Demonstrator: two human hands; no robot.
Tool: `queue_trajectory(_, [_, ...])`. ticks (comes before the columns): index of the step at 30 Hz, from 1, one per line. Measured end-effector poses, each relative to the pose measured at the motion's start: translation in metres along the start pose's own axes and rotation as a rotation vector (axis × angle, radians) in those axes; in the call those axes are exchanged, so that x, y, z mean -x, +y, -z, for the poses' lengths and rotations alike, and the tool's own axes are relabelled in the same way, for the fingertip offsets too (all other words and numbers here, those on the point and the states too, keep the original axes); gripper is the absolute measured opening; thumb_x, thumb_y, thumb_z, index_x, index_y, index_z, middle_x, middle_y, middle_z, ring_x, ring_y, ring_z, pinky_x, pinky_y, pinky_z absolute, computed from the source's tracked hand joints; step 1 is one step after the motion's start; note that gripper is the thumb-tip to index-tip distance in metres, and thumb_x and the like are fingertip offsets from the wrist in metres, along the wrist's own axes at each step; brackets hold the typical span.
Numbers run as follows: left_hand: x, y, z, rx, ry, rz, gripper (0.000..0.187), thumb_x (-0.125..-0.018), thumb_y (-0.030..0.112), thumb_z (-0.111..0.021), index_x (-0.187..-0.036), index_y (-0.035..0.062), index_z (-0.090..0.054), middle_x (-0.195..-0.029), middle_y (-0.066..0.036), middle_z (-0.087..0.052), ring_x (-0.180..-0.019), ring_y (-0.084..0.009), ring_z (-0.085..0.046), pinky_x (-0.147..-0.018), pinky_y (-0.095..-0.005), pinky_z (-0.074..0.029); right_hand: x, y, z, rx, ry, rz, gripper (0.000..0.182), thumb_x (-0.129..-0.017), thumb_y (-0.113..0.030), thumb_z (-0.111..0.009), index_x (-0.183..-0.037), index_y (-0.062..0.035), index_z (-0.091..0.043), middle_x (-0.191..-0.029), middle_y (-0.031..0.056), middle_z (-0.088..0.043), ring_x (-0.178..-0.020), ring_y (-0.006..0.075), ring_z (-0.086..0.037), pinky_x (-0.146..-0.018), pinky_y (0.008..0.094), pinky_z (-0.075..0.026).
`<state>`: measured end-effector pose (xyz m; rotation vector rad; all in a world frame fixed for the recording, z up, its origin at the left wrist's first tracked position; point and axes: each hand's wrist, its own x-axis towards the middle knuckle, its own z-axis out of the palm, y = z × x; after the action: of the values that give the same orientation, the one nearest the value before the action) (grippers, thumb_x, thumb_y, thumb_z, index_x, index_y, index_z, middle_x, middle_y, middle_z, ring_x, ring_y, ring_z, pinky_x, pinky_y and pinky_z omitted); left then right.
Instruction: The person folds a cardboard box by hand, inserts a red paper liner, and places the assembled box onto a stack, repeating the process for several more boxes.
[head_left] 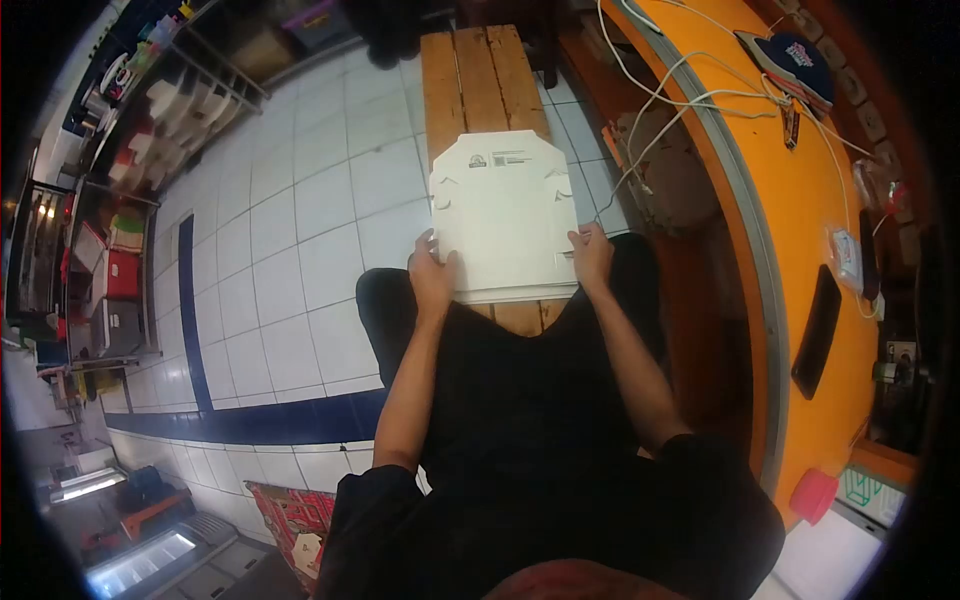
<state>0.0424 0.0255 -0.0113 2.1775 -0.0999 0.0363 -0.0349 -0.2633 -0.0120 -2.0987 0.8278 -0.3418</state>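
Observation:
Flat white cardboard box blanks (pixel 505 220), at least two stacked, lie on a wooden bench (pixel 475 80) between my legs. The top one has cut corners, slits along its sides and small dark print near the far edge. At its left edge is my left hand (pixel 432 275), closed with the thumb on top and the fingers over the side. Opposite, my right hand (pixel 592 255) pinches the right edge. How many sheets each hand grips cannot be made out.
On the right stands an orange counter (pixel 740 180) with loose white cables (pixel 690 100), a cap (pixel 790 65) and a dark flat object (pixel 818 330). Shelves with containers (pixel 120 275) line the left. White floor tiles (pixel 290 230) lie beside the bench.

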Motion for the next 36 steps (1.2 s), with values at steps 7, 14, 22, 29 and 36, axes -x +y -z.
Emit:
queue_trajectory(7, [0.005,0.014,-0.001,-0.048,0.046,-0.119,0.060,-0.086,0.013,-0.076,-0.140,0.0011,-0.052,-0.118,-0.020,-0.071,-0.093,-0.0259,-0.072,-0.082,-0.0375,-0.058,0.009,-0.002,-0.006,0.083,0.016,0.143,0.035,-0.090,-0.018,-0.074,-0.117,0.0020,-0.064,-0.103,0.0235,-0.072,-0.099,0.0417,-0.069,-0.087,0.0490,-0.053])
queue_trajectory(14, [-0.014,-0.026,-0.011,0.121,-0.134,0.026,0.035,-0.093,0.017,-0.071,-0.122,-0.0023,-0.064,-0.091,-0.011,-0.072,-0.078,-0.0167,-0.067,-0.076,-0.0311,-0.055,0.004,0.003,-0.007,0.158,-0.025,0.132,0.053,-0.086,-0.021,-0.078,-0.130,0.0019,-0.061,-0.117,0.0238,-0.065,-0.110,0.0420,-0.064,-0.094,0.0484,-0.052])
queue_trajectory(22, [-0.015,-0.001,0.004,0.745,-0.196,0.203,0.025,-0.104,0.015,-0.054,-0.126,0.0032,-0.052,-0.096,-0.010,-0.068,-0.083,-0.0160,-0.064,-0.073,-0.0305,-0.053,0.003,0.007,-0.013,0.085,0.047,0.156,0.060,-0.085,-0.032,-0.080,-0.132,-0.0013,-0.061,-0.117,0.0240,-0.058,-0.109,0.0403,-0.061,-0.097,0.0451,-0.049])
queue_trajectory(29, [-0.008,0.021,0.020,0.879,-0.113,0.277,0.029,-0.098,0.012,-0.062,-0.124,0.0005,-0.056,-0.098,-0.009,-0.069,-0.082,-0.0182,-0.066,-0.075,-0.0311,-0.054,0.000,0.002,-0.002,0.049,-0.089,0.181,0.047,-0.090,-0.030,-0.077,-0.124,-0.0023,-0.062,-0.111,0.0184,-0.063,-0.105,0.0313,-0.064,-0.094,0.0405,-0.051])
queue_trajectory(36, [0.011,0.023,0.006,0.045,-0.281,-0.026,0.052,-0.088,0.014,-0.073,-0.133,-0.0030,-0.055,-0.105,-0.017,-0.072,-0.092,-0.0287,-0.072,-0.080,-0.0390,-0.057,0.020,-0.031,0.008,-0.107,-0.340,0.160,0.042,-0.092,-0.027,-0.073,-0.127,-0.0063,-0.061,-0.124,0.0139,-0.068,-0.100,0.0316,-0.069,-0.084,0.0413,-0.056])
